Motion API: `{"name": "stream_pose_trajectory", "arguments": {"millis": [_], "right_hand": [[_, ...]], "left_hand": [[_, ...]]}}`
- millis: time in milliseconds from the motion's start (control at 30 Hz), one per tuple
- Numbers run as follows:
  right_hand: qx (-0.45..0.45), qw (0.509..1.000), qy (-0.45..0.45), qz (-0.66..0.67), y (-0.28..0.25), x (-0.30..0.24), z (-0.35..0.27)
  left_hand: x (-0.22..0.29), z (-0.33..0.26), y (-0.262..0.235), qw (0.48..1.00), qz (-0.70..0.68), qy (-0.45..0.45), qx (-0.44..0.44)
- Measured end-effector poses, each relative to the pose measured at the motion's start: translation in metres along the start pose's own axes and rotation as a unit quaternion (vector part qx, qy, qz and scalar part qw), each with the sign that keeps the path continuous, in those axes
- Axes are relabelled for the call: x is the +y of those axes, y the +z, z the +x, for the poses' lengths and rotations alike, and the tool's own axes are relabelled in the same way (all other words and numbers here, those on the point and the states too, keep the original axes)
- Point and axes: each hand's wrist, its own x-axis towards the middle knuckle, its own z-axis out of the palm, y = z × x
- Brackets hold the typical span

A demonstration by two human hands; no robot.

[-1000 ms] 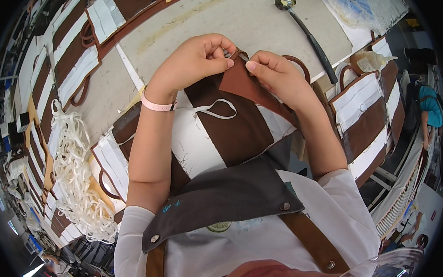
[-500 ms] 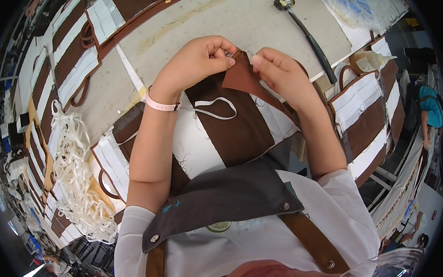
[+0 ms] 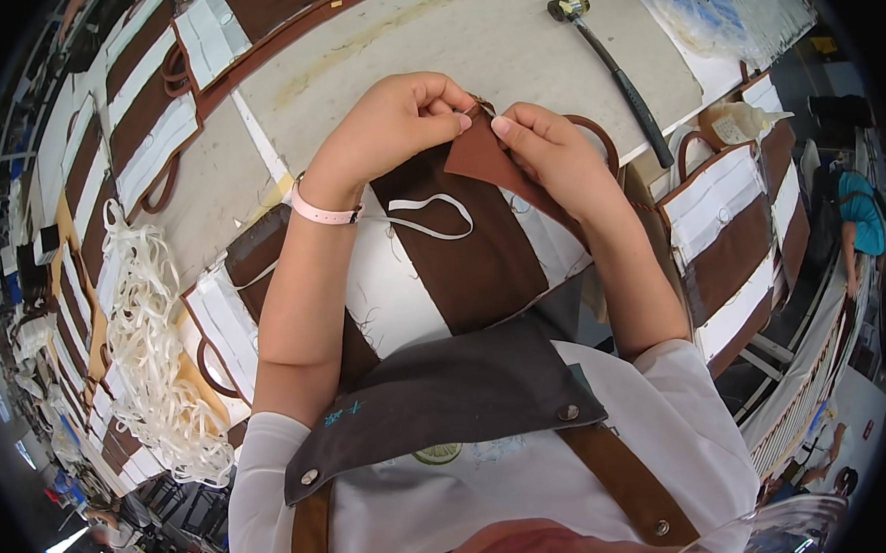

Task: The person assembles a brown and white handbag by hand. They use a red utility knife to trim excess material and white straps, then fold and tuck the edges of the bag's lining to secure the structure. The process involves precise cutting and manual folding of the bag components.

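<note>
My left hand (image 3: pixel 396 124) and right hand (image 3: pixel 555 152) both have a closed grip on the brown flap (image 3: pixel 484 154) of the brown-and-white bag (image 3: pixel 454 257), pinching its far edge between thumb and fingers. Bag lies on the tabletop (image 3: pixel 455 47) just in front of me, white strap (image 3: pixel 431 216) on it. Hammer (image 3: pixel 614 70) far right. Pile of white straps (image 3: pixel 153 351) near left. Pink wristband (image 3: pixel 321 210) on my left wrist.
</note>
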Motion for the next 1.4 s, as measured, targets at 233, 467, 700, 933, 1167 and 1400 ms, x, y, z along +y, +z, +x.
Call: {"name": "stream_pose_trajectory", "arguments": {"millis": [233, 467, 700, 933, 1167, 1400], "right_hand": [[0.005, 0.999, 0.014, 0.048, 0.004, 0.0, 0.002], [0.048, 0.991, -0.008, 0.128, 0.002, 0.007, 0.012], [0.006, 0.999, -0.031, -0.011, -0.013, -0.015, -0.005], [0.068, 0.997, -0.006, -0.024, -0.024, -0.007, -0.011], [0.252, 0.898, -0.075, -0.354, -0.117, 0.01, 0.027], [0.237, 0.829, -0.242, -0.445, -0.084, 0.004, 0.026]], "left_hand": [[-0.004, 0.002, 0.004, 1.0, 0.016, 0.006, 0.016], [-0.011, 0.003, 0.009, 0.998, -0.025, 0.051, -0.039], [-0.012, 0.006, 0.007, 1.0, 0.006, 0.005, 0.017], [-0.007, 0.005, 0.009, 0.996, -0.017, 0.032, 0.076], [-0.027, 0.01, 0.005, 0.988, 0.113, 0.06, 0.092], [-0.033, 0.015, 0.002, 0.985, 0.164, 0.015, 0.05]]}}
